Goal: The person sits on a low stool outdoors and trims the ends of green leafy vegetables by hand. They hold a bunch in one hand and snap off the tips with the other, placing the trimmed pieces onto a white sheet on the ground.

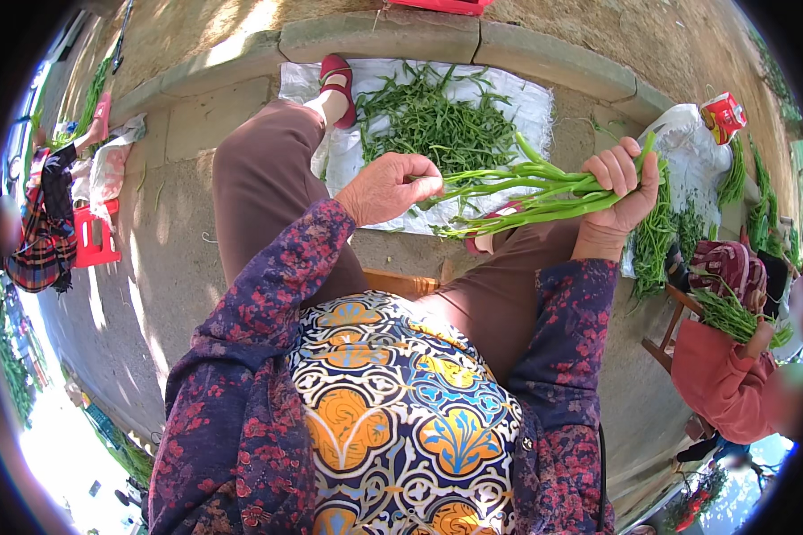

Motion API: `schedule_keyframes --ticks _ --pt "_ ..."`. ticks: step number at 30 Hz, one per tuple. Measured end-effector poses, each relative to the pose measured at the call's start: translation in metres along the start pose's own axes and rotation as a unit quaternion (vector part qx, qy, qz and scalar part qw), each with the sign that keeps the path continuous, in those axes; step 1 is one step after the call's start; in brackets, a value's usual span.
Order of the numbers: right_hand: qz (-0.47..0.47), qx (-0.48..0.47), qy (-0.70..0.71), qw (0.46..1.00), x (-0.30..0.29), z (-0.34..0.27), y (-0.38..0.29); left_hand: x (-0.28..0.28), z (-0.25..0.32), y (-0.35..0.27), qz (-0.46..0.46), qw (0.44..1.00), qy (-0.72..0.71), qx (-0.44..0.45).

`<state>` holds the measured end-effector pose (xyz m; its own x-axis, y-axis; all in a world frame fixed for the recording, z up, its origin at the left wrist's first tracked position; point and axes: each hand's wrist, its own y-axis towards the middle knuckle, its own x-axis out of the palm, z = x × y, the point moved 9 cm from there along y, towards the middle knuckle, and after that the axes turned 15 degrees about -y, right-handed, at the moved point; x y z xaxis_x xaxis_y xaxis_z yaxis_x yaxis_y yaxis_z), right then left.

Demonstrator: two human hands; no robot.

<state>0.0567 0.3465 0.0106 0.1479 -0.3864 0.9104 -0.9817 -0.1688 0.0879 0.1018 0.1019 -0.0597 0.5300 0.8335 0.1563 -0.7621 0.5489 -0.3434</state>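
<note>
My right hand (622,184) is closed round the thick ends of a bunch of long green vegetable stems (542,186). Their thin ends point left, towards my left hand (398,187), whose thumb and forefinger pinch at the tips; its other fingers are curled in. Beneath and beyond the hands, a heap of loose green leaves (435,117) lies on a white woven plastic sheet (535,107). Few leaves show on the held stems.
More long-stemmed greens (652,234) lie at the right beside a white sack (689,147) and a red packet (723,117). A co-worker in a red top (716,374) holds greens at the right. Another person sits far left near a red plastic stool (96,234). A stone kerb (381,37) runs beyond the sheet.
</note>
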Motion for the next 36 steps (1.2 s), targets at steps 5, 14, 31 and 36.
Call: schedule_keyframes --ticks 5,14,31,36 --pt "0.009 0.005 -0.005 1.000 0.000 0.002 0.001 0.000 0.004 0.000 0.009 0.999 0.041 0.009" --pt "-0.002 0.011 -0.040 0.999 -0.002 0.008 0.003 0.003 0.018 0.004 0.085 0.939 0.324 0.072" --pt "0.080 -0.072 0.043 0.993 -0.030 -0.025 -0.005 -0.123 -0.013 -0.019 0.346 0.933 0.094 0.021" --pt "0.087 -0.068 0.033 0.993 -0.032 -0.024 -0.004 -0.102 -0.003 -0.015 0.318 0.944 0.053 0.072"
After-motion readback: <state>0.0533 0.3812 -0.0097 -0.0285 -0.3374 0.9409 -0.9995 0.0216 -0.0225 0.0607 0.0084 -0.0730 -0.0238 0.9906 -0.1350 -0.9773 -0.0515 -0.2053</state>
